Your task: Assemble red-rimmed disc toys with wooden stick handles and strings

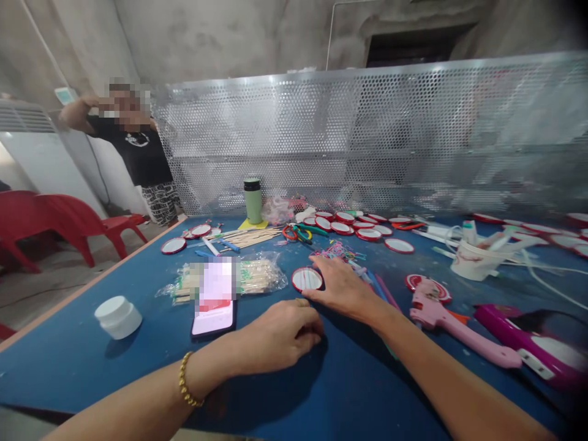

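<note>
My left hand [280, 335], with a gold bead bracelet at the wrist, rests on the blue table [68, 361] with its fingers curled under; whether anything is in them is hidden. My right hand [342, 285] lies flat with fingers stretched out, its fingertips beside a round red-rimmed white disc [307, 279]. A phone [215, 303] lies left of my left hand, partly over a clear bag of wooden sticks [257, 275].
A pink glue gun [452, 324] and a magenta tool [528, 343] lie at the right. Several red-rimmed discs [353, 228], scissors [298, 233], a green flask [252, 201], a white cup [473, 260] and a white jar [118, 316] stand about. A person [138, 153] stands at the far left by red chairs [68, 223].
</note>
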Available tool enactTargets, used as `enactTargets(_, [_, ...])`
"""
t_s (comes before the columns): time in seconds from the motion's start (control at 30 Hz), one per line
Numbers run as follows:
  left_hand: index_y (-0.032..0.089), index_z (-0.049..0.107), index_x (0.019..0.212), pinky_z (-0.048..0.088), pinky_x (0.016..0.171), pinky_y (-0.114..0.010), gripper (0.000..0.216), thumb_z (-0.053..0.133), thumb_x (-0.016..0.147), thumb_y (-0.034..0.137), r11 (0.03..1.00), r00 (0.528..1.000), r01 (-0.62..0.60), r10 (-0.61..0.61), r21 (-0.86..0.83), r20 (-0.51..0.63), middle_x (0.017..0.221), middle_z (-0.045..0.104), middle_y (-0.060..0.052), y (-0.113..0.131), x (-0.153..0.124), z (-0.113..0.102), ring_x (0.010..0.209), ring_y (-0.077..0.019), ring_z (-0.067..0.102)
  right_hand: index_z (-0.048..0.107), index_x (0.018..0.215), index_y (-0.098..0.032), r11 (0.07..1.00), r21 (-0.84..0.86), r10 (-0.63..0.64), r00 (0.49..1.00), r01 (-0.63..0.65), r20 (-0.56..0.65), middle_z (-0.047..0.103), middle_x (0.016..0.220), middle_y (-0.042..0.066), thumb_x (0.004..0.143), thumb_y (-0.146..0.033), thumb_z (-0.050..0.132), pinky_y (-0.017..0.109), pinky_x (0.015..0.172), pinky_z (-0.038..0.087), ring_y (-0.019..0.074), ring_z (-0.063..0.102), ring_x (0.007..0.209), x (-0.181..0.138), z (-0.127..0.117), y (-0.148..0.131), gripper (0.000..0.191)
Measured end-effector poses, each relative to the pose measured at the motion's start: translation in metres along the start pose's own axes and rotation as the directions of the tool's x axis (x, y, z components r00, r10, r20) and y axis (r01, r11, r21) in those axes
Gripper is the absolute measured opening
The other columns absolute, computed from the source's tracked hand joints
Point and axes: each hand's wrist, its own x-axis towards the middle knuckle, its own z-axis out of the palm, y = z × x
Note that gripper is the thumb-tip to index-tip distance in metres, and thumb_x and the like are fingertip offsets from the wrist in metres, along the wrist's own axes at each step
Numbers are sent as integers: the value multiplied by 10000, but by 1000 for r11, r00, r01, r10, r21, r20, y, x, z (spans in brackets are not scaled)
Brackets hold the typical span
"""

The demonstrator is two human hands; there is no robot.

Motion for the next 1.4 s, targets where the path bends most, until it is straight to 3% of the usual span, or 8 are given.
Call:
enactTargets(0.23, [197, 706, 984, 470, 794, -265, 170, 558, 901, 182, 999, 999, 47, -47, -12, 17, 974, 687, -41, 3, -1, -2, 885, -167, 626, 531, 1386, -103, 1000, 4, 9, 997, -9, -73, 636, 1310, 184, 797, -488, 707, 525, 998, 423, 382, 557, 1197, 8, -3, 7, 726])
enactTargets(0.37, [194, 702, 1000, 472, 755, -256, 175, 557, 902, 189, 998, 998, 63, -63, -12, 31, 980, 672, -47, 3, -1, -2, 847, -159, 620, 500, 1411, -158, 970, 204, 181, 953, -132, -243, 690, 1214, 136, 800, -472, 715, 474, 958, 464, 325, 625, 1100, 15, -27, 23, 720])
enactTargets(0.5, [193, 698, 1001, 472, 754, -254, 179, 555, 896, 174, 998, 998, 58, -57, -17, 35, 989, 666, -47, 2, -1, -1, 843, -155, 618, 481, 1425, -183, 859, 481, 242, 967, -174, -82, 685, 1204, 138, 790, -456, 734, 408, 884, 524, 263, 682, 992, 11, -34, 21, 736])
enactTargets(0.7, [188, 699, 1001, 474, 783, -261, 174, 559, 897, 183, 998, 998, 59, -58, -22, 36, 1000, 664, -45, 2, -1, -1, 874, -160, 624, 432, 1448, -160, 611, 773, 73, 984, -171, 160, 636, 1273, 165, 808, -465, 723, 405, 921, 546, 244, 671, 1069, 5, -13, 0, 766])
enactTargets(0.9, [188, 692, 977, 473, 777, -258, 170, 544, 896, 163, 999, 997, 52, -52, 5, 53, 984, 649, -48, 2, -1, -1, 872, -161, 616, 433, 1427, -110, 667, 709, 328, 945, -227, -6, 630, 1265, 177, 793, -408, 745, 466, 993, 511, 269, 650, 1098, 17, -12, 28, 768])
enactTargets(1.17, [190, 693, 984, 472, 782, -260, 165, 559, 892, 161, 997, 995, 74, -75, 12, 70, 979, 653, -52, 6, 0, -2, 878, -167, 619, 429, 1389, -204, 114, 983, 214, 970, -145, 119, 632, 1260, 121, 879, -429, 637, 355, 998, 537, 209, 664, 1137, 27, -5, -18, 595])
enactTargets(1.23, [194, 695, 970, 465, 763, -257, 170, 557, 885, 143, 996, 994, 87, -88, 18, 69, 958, 655, -45, 8, 0, -3, 851, -160, 615, 400, 1420, -197, 143, 970, 210, 964, -198, 166, 641, 1238, 117, 893, -437, 616, 348, 1007, 523, 200, 661, 1137, 29, 4, -21, 618])
enactTargets(1.4, [195, 696, 952, 453, 748, -248, 190, 553, 863, 107, 998, 996, 68, -69, 13, 62, 944, 652, -35, 9, 0, -4, 806, -145, 596, 383, 1445, -138, 540, 797, 410, 912, -269, 30, 634, 1258, 134, 900, -418, 605, 391, 1025, 482, 208, 645, 1102, 32, 7, 13, 652])
